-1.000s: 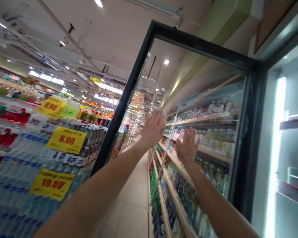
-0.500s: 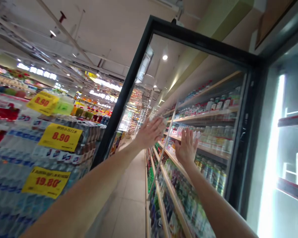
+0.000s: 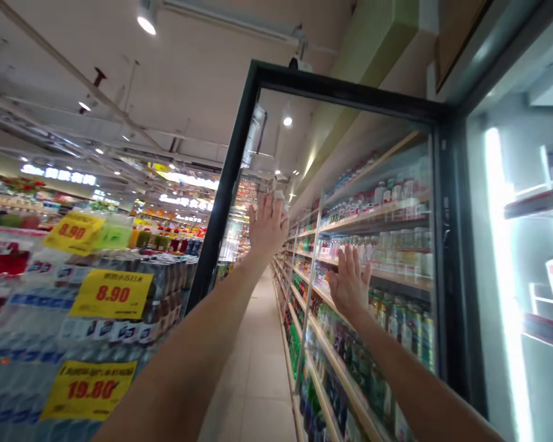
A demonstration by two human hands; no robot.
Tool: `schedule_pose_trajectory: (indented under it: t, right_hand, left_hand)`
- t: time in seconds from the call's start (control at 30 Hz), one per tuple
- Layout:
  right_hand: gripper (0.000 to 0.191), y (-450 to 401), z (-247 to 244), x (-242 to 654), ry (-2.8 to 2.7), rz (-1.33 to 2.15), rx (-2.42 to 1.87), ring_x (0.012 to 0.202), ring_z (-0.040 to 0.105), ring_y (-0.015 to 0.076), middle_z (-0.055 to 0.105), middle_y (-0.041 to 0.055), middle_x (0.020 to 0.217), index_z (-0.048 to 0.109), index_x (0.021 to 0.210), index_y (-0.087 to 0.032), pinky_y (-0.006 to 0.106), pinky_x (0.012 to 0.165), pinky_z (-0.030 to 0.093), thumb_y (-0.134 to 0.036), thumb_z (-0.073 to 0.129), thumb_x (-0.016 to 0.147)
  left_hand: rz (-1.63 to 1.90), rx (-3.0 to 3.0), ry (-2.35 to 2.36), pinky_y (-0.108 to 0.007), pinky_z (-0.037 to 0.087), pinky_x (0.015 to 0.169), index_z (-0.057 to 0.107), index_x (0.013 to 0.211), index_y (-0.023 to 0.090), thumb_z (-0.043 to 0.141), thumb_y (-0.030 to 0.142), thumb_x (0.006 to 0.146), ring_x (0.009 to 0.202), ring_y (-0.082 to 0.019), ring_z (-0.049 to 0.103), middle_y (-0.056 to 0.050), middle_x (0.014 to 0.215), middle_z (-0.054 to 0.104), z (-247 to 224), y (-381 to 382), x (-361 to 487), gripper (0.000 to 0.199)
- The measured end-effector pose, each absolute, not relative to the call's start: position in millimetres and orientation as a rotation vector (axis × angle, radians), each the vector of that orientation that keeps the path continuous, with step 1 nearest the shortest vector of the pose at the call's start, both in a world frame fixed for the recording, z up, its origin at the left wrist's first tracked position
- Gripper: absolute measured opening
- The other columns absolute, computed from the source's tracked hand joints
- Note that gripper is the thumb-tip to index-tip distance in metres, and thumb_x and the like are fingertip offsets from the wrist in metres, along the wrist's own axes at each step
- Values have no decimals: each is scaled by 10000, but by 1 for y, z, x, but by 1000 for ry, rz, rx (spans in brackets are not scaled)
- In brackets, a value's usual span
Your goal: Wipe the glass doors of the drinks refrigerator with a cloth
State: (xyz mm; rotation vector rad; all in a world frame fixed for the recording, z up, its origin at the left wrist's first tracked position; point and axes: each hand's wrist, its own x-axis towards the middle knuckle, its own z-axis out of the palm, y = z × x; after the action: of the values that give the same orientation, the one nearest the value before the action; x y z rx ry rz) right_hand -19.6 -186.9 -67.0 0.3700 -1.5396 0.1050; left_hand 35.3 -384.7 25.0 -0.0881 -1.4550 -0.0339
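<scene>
A tall glass door point(image 3: 364, 141) with a black frame stands swung open before me. My left hand point(image 3: 268, 226) is raised flat against or just before its pane, on the side away from the hinge, fingers stretched upward. A small pale patch shows at its fingertips; I cannot make out whether it is a cloth or a reflection. Lower and to the right, my right hand point(image 3: 350, 283) also faces the glass, its fingers extended and thumb apart. Neither hand is at the door's frame, and no grasped object shows in the right one.
Right of the door, the lit refrigerator cabinet point(image 3: 498, 276) has shelves inside. Long shelves of bottled drinks point(image 3: 336, 368) show through the glass. Stacked packs of bottles point(image 3: 23, 344) with yellow price signs point(image 3: 113, 293) stand at left, beside the tiled aisle floor point(image 3: 258, 368).
My left hand has moved up and left across the glass, its fingers now pointing more upward. The right hand stays near the same part of the pane. The view has tilted up slightly.
</scene>
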Motion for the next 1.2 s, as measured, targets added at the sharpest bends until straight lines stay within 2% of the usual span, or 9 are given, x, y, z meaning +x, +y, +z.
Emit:
schedule_pose_trajectory:
  t: [0.07,0.2,0.4,0.47,0.57,0.73,0.9,1.07,1.2]
  right_hand:
    - [588,-187,-67,-20,-1555,115,373,1373,188,246,283,123,1469,167,1439,-164,536,1073,143,-380,291,906]
    - [579,-187,-66,-19,-1595,120,364,1374,182,248,276,122,1472,223,1424,-151,536,1078,128,-405,277,906]
    - [578,-187,-66,-19,-1623,109,352,1382,152,243,256,111,1481,180,1436,-167,536,1078,132,-392,257,909]
    - [578,-187,-66,-19,-1611,117,362,1382,153,243,256,115,1481,159,1441,-174,540,1076,133,-388,246,911]
    - [584,-187,-67,-19,-1589,121,376,1382,159,244,256,118,1480,136,1445,-177,540,1075,134,-398,241,914]
    - [580,-186,-67,-17,-1575,125,381,1383,166,244,269,120,1475,137,1445,-184,533,1078,128,-395,249,916]
    - [575,-184,-66,-16,-1573,120,374,1379,178,245,271,116,1475,179,1436,-169,527,1076,146,-400,259,916]
    - [574,-185,-66,-15,-1602,129,367,1382,164,240,264,105,1479,207,1429,-169,532,1075,147,-405,264,910]
    - [577,-186,-66,-17,-1609,120,360,1382,158,239,262,103,1480,221,1425,-159,531,1081,131,-393,270,900]
  left_hand:
    - [-7,-114,-1487,-530,219,1070,387,1319,137,330,328,897,1351,-293,241,-154,1431,338,22,-380,35,467]
    - [306,-470,-1618,-459,177,1110,365,1342,206,348,341,901,1356,-225,246,-86,1438,351,2,-363,34,461]
    - [-53,-79,-1507,-528,185,1080,368,1336,131,331,328,907,1364,-293,205,-152,1452,297,-1,-384,33,474]
    - [55,-226,-1525,-497,202,1083,359,1341,135,341,328,905,1371,-276,187,-146,1452,301,-13,-382,31,477]
    - [316,-532,-1560,-435,198,1101,338,1356,211,361,355,905,1368,-215,214,-76,1444,340,-37,-372,31,475]
    - [101,-212,-1493,-470,205,1087,338,1354,160,358,338,906,1371,-247,197,-120,1448,318,-56,-360,32,483]
    - [234,-379,-1511,-445,181,1105,361,1345,220,367,364,904,1363,-215,231,-66,1440,348,-57,-353,31,463]
    - [1,-77,-1495,-497,210,1080,347,1353,141,372,341,900,1371,-266,192,-147,1449,302,-53,-374,36,496]
    - [187,-281,-1586,-444,203,1097,347,1359,199,361,341,911,1369,-225,207,-95,1447,325,-67,-386,41,471]
